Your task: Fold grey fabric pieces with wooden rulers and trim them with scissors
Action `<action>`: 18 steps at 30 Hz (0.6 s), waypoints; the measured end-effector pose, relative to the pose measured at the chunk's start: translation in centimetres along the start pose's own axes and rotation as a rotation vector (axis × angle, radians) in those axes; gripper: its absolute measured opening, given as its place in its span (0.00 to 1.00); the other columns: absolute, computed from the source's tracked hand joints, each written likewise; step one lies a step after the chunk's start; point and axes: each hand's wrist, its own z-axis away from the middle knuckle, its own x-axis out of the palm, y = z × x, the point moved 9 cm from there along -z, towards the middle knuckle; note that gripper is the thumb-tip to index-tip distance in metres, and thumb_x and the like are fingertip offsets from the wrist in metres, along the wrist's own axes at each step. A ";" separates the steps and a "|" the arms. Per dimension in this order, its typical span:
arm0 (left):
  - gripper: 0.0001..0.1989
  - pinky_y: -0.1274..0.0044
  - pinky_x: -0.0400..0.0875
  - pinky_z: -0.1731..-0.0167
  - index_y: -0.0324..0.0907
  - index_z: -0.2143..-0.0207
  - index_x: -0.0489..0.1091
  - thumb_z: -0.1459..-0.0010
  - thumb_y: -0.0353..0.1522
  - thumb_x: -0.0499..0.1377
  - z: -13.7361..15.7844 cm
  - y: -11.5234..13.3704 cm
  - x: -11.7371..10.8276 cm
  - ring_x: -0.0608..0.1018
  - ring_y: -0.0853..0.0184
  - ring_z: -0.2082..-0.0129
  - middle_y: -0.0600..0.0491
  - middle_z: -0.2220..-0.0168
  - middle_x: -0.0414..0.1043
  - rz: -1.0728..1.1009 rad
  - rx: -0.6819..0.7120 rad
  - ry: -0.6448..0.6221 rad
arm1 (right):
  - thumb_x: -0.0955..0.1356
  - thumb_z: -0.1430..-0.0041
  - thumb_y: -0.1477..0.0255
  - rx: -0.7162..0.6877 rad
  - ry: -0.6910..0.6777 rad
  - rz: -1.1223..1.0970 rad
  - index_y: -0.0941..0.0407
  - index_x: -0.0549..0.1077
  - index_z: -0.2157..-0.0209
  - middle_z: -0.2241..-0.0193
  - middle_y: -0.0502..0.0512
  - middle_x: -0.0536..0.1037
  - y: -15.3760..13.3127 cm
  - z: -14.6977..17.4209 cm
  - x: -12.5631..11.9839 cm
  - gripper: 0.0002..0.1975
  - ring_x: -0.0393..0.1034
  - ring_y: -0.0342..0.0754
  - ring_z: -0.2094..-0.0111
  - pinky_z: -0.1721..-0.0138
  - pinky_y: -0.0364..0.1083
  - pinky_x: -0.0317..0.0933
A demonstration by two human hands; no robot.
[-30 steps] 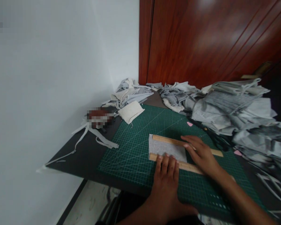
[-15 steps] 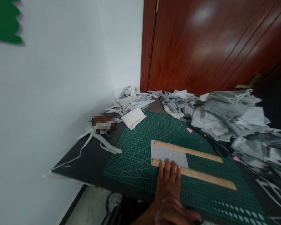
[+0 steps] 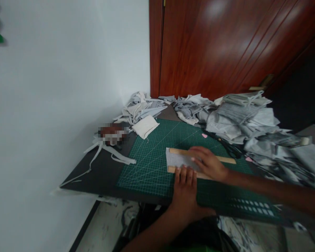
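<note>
A small piece of light grey fabric (image 3: pixel 179 160) lies flat on the green cutting mat (image 3: pixel 144 175). One wooden ruler (image 3: pixel 227 160) crosses its far edge, and a second wooden ruler (image 3: pixel 171 169) runs along its near edge. My left hand (image 3: pixel 184 190) presses down on the near ruler, its fingers stretched out flat and side by side. Reaching in from the right, my right hand (image 3: pixel 211 164) is over the fabric. Its fingers lie across the far ruler and its thumb is apart, nearer to me. That hand and forearm hide parts of both rulers and the fabric's right side.
Piles of grey fabric (image 3: pixel 241 115) line the table's back and right, with black-handled scissors (image 3: pixel 231 148) beside them. A folded cream cloth (image 3: pixel 146 126) rests on the mat's far left corner. Fabric strips (image 3: pixel 118 155) lie on the dark tabletop (image 3: pixel 94 175) near the wall (image 3: pixel 68 87).
My right hand has come out from low near my left wrist to the far ruler. My left hand stays on the near ruler. The view has shifted slightly to the right.
</note>
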 end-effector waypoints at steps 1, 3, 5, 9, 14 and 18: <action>0.66 0.51 0.38 0.28 0.29 0.28 0.50 0.52 0.71 0.53 0.0 0.1 -0.2 0.47 0.42 0.26 0.35 0.27 0.49 0.017 0.003 -0.022 | 0.61 0.28 0.67 0.090 -0.005 0.043 0.58 0.73 0.43 0.44 0.64 0.77 3.2 -1.2 0.0 0.19 0.71 0.56 0.41 0.40 0.54 0.66; 0.67 0.51 0.36 0.28 0.29 0.29 0.52 0.53 0.73 0.51 -0.2 0.1 -0.4 0.47 0.42 0.26 0.35 0.27 0.48 0.030 -0.007 -0.034 | 0.60 0.28 0.67 0.228 -0.012 0.108 0.62 0.71 0.41 0.41 0.71 0.74 8.6 -3.0 0.0 0.21 0.69 0.62 0.40 0.40 0.59 0.64; 0.66 0.51 0.35 0.28 0.30 0.29 0.53 0.53 0.73 0.51 -0.3 -0.1 -0.4 0.47 0.42 0.26 0.36 0.27 0.48 0.037 -0.018 -0.040 | 0.58 0.27 0.66 0.356 -0.048 0.170 0.62 0.74 0.43 0.42 0.73 0.74 12.8 -3.7 0.1 0.22 0.71 0.64 0.44 0.45 0.60 0.65; 0.66 0.52 0.34 0.28 0.30 0.29 0.53 0.53 0.73 0.51 -0.2 -0.1 0.0 0.47 0.41 0.26 0.35 0.27 0.48 0.045 -0.014 -0.051 | 0.61 0.28 0.65 0.556 -0.169 0.272 0.60 0.76 0.47 0.52 0.73 0.80 17.5 -3.1 1.3 0.20 0.76 0.65 0.53 0.55 0.58 0.68; 0.66 0.51 0.35 0.28 0.30 0.29 0.53 0.53 0.73 0.51 -0.2 0.0 -0.1 0.47 0.41 0.26 0.35 0.27 0.49 0.031 -0.012 -0.046 | 0.63 0.32 0.72 0.569 -0.249 0.342 0.54 0.72 0.40 0.52 0.69 0.80 18.8 -2.5 2.3 0.21 0.75 0.63 0.51 0.54 0.56 0.66; 0.66 0.52 0.34 0.28 0.29 0.29 0.52 0.52 0.73 0.51 -0.2 0.0 -0.1 0.46 0.41 0.26 0.34 0.27 0.49 0.014 -0.011 -0.041 | 0.62 0.30 0.71 0.493 -0.248 0.349 0.55 0.71 0.38 0.44 0.70 0.76 18.2 -2.7 2.5 0.21 0.72 0.62 0.46 0.50 0.55 0.65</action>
